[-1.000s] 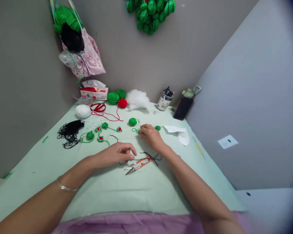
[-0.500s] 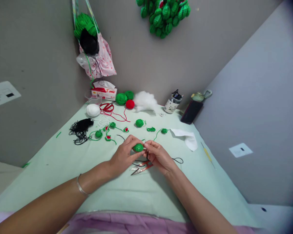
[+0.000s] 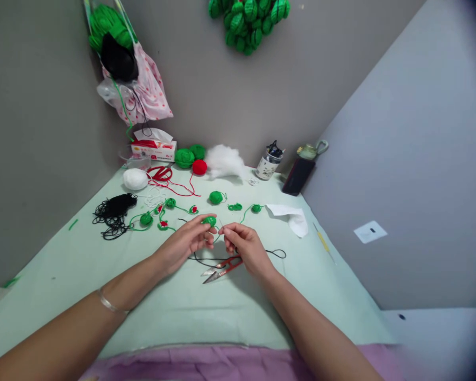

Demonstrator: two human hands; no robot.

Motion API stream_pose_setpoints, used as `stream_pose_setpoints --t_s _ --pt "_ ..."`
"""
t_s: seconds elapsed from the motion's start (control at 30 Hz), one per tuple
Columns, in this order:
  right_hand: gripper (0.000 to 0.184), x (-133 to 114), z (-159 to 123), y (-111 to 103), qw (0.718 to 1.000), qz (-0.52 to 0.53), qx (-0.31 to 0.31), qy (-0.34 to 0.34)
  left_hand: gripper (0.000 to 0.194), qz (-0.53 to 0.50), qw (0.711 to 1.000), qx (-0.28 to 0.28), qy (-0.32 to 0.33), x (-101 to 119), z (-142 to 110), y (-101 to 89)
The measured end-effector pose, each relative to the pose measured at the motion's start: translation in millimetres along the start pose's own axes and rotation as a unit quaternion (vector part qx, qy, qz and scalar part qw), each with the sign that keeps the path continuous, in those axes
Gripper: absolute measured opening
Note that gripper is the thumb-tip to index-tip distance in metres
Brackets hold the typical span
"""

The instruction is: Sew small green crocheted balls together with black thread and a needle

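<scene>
My left hand [image 3: 187,239] holds a small green crocheted ball [image 3: 210,220] between thumb and fingers, its other fingers loosely curled. Close beside it, my right hand [image 3: 246,246] is closed in a pinch on what looks like a thin needle [image 3: 221,225]; its details are too fine to make out. A green strand [image 3: 217,237] hangs between the ball and the right fingertips. Under the right hand lie thread snips [image 3: 222,270] with orange-red handles, blades pointing left. Black yarn [image 3: 277,254] runs beneath the hand and loops out to its right.
Behind the hands lie small green crocheted pieces [image 3: 146,219], black yarn [image 3: 115,209], a white yarn ball [image 3: 135,179], red yarn [image 3: 199,167] and white stuffing [image 3: 225,162]. Rightward are a tissue [image 3: 291,216], a crochet hook [image 3: 322,239], a phone [image 3: 299,177] and a jar [image 3: 267,166].
The view has shifted, so the scene sits further left. My hands have drawn slightly apart; the ball has turned up in my left fingers, and the green strand now shows between the hands.
</scene>
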State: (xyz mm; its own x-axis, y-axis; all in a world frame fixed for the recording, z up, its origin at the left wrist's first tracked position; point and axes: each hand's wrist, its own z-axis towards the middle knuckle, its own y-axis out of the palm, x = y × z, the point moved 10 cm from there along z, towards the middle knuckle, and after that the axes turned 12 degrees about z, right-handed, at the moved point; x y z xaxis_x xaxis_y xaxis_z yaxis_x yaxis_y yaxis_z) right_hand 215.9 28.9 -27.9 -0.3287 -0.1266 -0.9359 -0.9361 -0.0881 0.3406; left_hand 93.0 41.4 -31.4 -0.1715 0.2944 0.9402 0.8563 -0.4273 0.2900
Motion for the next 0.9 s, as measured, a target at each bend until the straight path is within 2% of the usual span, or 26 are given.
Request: stream_pose_setpoints --t_s 0.07,0.17,0.3,0.4,0.63,0.77,0.9 --pt "0.026 -6.5 -1.1 -1.4 1.000 -0.001 0.014 -0.009 0.031 -0.046 0.999 -0.027 -0.001 1.1 1.0 2.6" --pt "0.024 -20.6 -4.3 -4.7 0.999 -0.014 0.036 -0.035 0.025 -0.062 0.996 -0.056 0.009 3.5 1.8 4.8" --pt "0.018 -42.4 -12.2 -3.3 0.990 -0.085 0.043 -0.100 0.024 -0.076 0.994 -0.075 0.017 6.8 0.6 8.6" --pt "0.015 -49.8 -17.1 1.0 0.982 -0.134 0.038 -0.129 0.024 -0.101 0.991 -0.083 0.015 8.5 0.4 11.0" --pt "0.020 -40.9 -18.7 9.2 0.984 -0.147 0.002 -0.104 0.023 -0.105 0.994 -0.029 -0.014 2.4 4.1 -2.9" --pt "0.022 -33.8 -20.0 8.4 0.987 -0.146 0.007 -0.068 0.020 -0.084 0.996 -0.031 -0.015 2.2 3.4 -2.7" --pt "0.024 -32.7 -22.0 10.2 0.984 -0.169 0.008 -0.060 0.013 -0.066 0.997 -0.030 0.001 5.0 2.2 -1.9"
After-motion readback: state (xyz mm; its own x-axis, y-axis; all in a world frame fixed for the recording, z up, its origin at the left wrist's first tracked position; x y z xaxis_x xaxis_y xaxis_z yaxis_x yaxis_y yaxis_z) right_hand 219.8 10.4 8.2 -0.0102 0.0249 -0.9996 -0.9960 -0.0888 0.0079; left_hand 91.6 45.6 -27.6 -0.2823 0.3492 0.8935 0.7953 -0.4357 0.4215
